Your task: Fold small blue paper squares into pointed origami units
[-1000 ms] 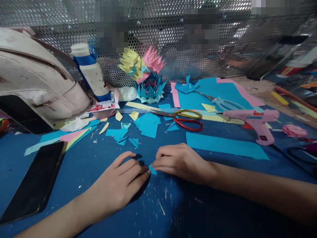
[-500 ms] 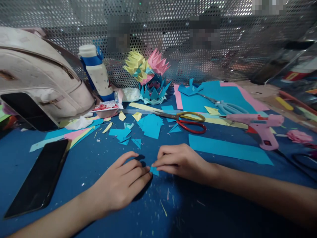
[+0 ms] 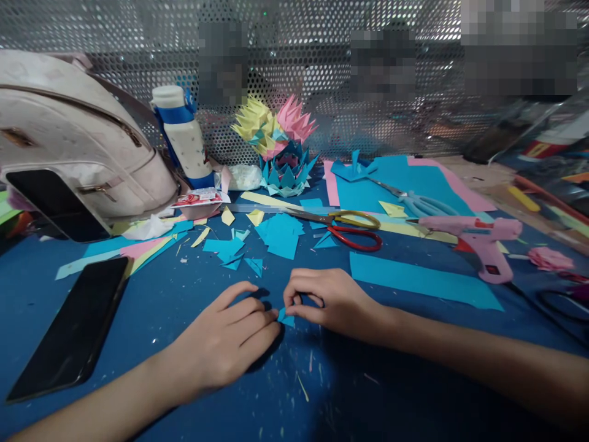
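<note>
A small folded piece of blue paper (image 3: 288,319) lies between my hands, low over the blue table. My left hand (image 3: 234,334), palm down, grips its left edge at the fingertips, while the upper fingers stretch out loosely. Thumb and forefinger of my right hand (image 3: 326,298) are pinched at the paper's upper right, with the other fingers curled in. The fingertips partly cover the paper. Just beyond my hands are blue paper triangles (image 3: 254,266) and a stack of blue paper squares (image 3: 281,236).
Red-and-yellow-handled scissors (image 3: 354,236), a blue paper strip (image 3: 423,279) and a pink glue gun (image 3: 492,245) lie to the right. Phones (image 3: 73,328), a backpack (image 3: 92,141) and a bottle (image 3: 186,141) stand or lie left. Folded paper flowers (image 3: 285,166) sit behind, before a perforated metal panel.
My right hand's fingers have curled more and its pinch has shifted slightly left on the blue paper. My left hand has hardly moved. The view has shifted a little.
</note>
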### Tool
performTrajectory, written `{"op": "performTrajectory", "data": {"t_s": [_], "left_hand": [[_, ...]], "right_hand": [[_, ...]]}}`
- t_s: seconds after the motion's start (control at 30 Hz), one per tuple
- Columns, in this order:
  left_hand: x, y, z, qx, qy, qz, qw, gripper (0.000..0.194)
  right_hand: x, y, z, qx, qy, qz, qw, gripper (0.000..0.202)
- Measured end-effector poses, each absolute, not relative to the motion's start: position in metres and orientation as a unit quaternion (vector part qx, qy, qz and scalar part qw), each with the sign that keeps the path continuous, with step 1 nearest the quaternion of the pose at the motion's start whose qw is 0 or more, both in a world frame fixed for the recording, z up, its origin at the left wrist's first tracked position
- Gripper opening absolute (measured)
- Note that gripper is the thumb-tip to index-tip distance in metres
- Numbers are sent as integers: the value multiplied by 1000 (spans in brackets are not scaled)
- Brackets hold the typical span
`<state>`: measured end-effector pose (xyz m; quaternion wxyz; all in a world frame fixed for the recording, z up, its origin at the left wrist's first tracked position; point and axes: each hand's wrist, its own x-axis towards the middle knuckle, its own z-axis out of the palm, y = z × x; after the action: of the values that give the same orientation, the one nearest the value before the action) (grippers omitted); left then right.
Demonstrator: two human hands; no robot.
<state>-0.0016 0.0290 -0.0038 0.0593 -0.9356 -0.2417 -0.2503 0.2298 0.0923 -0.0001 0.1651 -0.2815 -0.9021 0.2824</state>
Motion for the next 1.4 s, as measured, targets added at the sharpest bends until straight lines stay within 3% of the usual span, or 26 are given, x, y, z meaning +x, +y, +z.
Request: {"op": "performTrajectory", "data": {"t_s": [0.43,0.77,0.9,1.07,1.4], "left_hand": [[-1,28,-2,-941,-231,-238,65,35],[-1,25,-8,-936,-267,-219,73,28],[0,24,-5,-935,-268,-218,74,30],[1,23,-3,-936,-270,-215,73,33],[0,24,-7,-943,-258,-205,53,31]], "right_hand": [[222,90,10,-342,-893,281,80,5],[222,88,10,-338,-896,275,90,7],[232,93,3,-256,-922,262,127,0],[246,103,-2,-135,-962,156,178,22],[248,108,0,-111,-976,120,147,27]]}}
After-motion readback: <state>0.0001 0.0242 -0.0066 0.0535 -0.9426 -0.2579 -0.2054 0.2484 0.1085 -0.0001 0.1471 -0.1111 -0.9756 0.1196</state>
